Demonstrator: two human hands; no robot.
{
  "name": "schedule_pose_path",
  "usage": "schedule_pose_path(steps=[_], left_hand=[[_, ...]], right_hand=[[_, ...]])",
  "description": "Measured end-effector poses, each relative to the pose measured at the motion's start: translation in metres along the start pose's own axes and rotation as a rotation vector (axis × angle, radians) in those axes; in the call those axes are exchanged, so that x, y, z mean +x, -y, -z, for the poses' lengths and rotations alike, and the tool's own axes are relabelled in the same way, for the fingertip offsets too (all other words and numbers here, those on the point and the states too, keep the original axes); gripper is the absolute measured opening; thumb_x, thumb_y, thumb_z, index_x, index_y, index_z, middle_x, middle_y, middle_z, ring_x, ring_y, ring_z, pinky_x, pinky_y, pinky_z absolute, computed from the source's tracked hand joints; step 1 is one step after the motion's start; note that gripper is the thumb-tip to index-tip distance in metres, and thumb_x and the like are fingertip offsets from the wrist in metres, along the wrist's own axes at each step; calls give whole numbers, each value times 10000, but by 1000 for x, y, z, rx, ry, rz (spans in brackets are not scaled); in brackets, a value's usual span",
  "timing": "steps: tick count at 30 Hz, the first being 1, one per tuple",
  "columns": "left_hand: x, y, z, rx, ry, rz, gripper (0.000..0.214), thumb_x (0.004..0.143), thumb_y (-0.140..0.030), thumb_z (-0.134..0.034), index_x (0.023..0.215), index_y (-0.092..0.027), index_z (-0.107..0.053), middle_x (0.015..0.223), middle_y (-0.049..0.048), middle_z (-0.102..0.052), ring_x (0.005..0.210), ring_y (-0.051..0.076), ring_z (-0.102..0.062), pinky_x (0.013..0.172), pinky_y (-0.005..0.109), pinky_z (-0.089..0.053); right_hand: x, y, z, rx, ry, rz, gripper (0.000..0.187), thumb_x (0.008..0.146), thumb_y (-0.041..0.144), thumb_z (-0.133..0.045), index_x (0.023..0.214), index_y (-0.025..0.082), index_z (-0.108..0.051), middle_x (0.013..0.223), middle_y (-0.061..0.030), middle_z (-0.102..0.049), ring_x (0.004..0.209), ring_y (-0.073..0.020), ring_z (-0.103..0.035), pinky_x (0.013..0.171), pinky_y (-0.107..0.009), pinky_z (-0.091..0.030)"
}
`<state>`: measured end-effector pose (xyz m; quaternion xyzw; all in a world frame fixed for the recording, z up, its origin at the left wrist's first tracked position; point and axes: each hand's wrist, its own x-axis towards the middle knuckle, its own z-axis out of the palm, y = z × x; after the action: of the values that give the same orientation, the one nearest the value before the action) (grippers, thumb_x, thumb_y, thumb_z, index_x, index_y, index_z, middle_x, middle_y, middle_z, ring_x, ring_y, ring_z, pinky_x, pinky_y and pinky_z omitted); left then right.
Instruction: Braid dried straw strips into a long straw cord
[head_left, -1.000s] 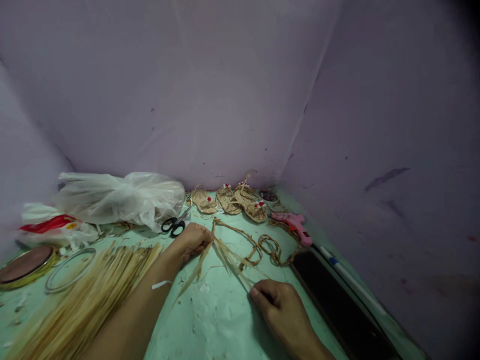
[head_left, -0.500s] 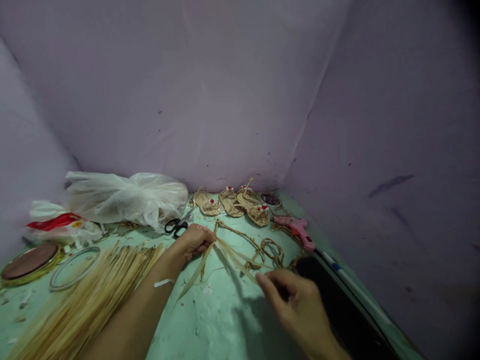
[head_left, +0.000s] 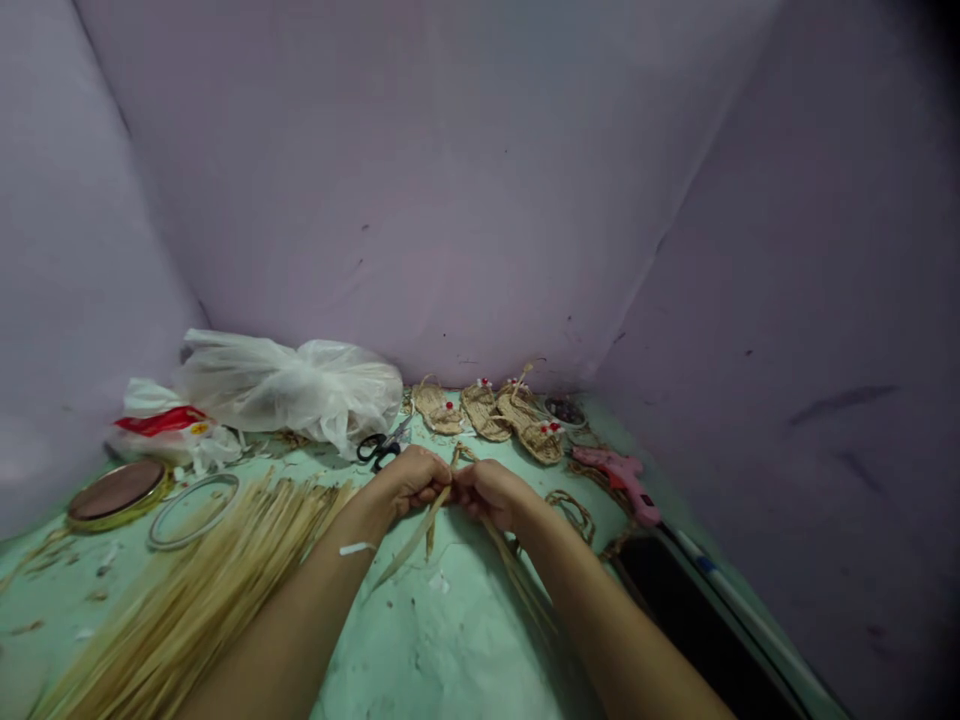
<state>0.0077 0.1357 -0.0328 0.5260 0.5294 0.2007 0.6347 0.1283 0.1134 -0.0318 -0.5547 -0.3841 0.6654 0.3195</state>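
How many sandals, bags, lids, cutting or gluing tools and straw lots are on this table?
Woven sandals: 4
Plastic bags: 2
Round lids: 2
Scissors: 1
Pink glue gun: 1
Loose straw pile: 1
Straw bunch in left hand and right hand: 1
Total: 12

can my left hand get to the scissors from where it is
Probably yes. The scissors lie just beyond the left hand, nothing between them. But that hand is pinching the straw strands with the right hand, so it would have to let go first.
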Motion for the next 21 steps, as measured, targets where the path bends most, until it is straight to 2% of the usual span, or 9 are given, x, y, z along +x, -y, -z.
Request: schedule_pose_path(steps=[3, 5, 8, 12, 15, 17, 18, 19, 21], left_hand=[[-1, -2, -2, 131, -80, -18, 32, 469, -143, -456, 437, -142, -458, 288, -58, -301, 280, 45, -213, 325, 185, -109], [0, -4, -2, 221, -122, -39, 48, 460, -108, -446, 429, -139, -469, 287, -60, -294, 290, 53, -235, 332, 189, -151], [-2, -8, 3, 377, -158, -54, 70, 474, -98, -467, 430, -129, -512, 313, -31, -368, 321, 75, -310, 362, 201, -215], [-12, -17, 2, 681, -252, -128, 83, 483, -136, -536, 403, -145, -513, 352, -2, -403, 378, 109, -386, 405, 216, -240], [-24, -23, -14, 822, -369, -175, 115, 481, -187, -572, 407, -168, -486, 371, -7, -375, 411, 125, -399, 425, 225, -231], [-30, -25, -25, 858, -462, -223, 131, 472, -188, -585, 417, -172, -467, 393, -13, -361, 428, 124, -398, 435, 223, -221], [-33, -26, -28, 856, -470, -232, 132, 468, -176, -588, 424, -171, -464, 401, -14, -363, 430, 121, -398, 436, 221, -220], [-34, -27, -28, 840, -428, -221, 127, 468, -163, -589, 429, -168, -468, 403, -13, -374, 425, 118, -400, 433, 218, -223], [-35, -30, -22, 758, -269, -141, 99, 501, -164, -576, 444, -158, -496, 401, -1, -419, 391, 111, -401, 418, 216, -241]], right_hand=[[-1, -2, 0, -60, -119, 14, 142, 596, 103, -467, 455, 120, -464, 348, 42, -377, 283, -24, -214, 298, -158, -104], [-3, -3, -1, -79, -188, 55, 140, 583, 98, -474, 445, 120, -472, 341, 50, -365, 292, -24, -212, 309, -169, -105], [-3, -6, -5, -106, -256, 108, 123, 578, 110, -472, 461, 118, -510, 348, 46, -388, 304, -30, -211, 326, -188, -116], [-2, -10, -7, -88, -291, 169, 92, 549, 106, -467, 475, 122, -518, 351, 48, -388, 322, -38, -241, 342, -195, -132], [-2, -12, -5, -17, -294, 172, 79, 534, 101, -456, 475, 134, -497, 343, 58, -356, 329, -43, -250, 350, -194, -137], [-2, -13, -3, 23, -244, 168, 83, 528, 101, -451, 456, 140, -466, 337, 63, -321, 325, -40, -227, 351, -196, -117], [-2, -13, -2, 38, -207, 169, 88, 526, 101, -449, 448, 141, -452, 336, 64, -309, 322, -37, -212, 351, -197, -104], [-2, -13, -1, 50, -169, 165, 90, 523, 98, -446, 443, 141, -442, 336, 66, -300, 319, -34, -197, 352, -198, -92], [-2, -11, 2, 66, -115, 125, 86, 524, 94, -445, 451, 138, -442, 331, 68, -295, 311, -30, -179, 350, -196, -79]])
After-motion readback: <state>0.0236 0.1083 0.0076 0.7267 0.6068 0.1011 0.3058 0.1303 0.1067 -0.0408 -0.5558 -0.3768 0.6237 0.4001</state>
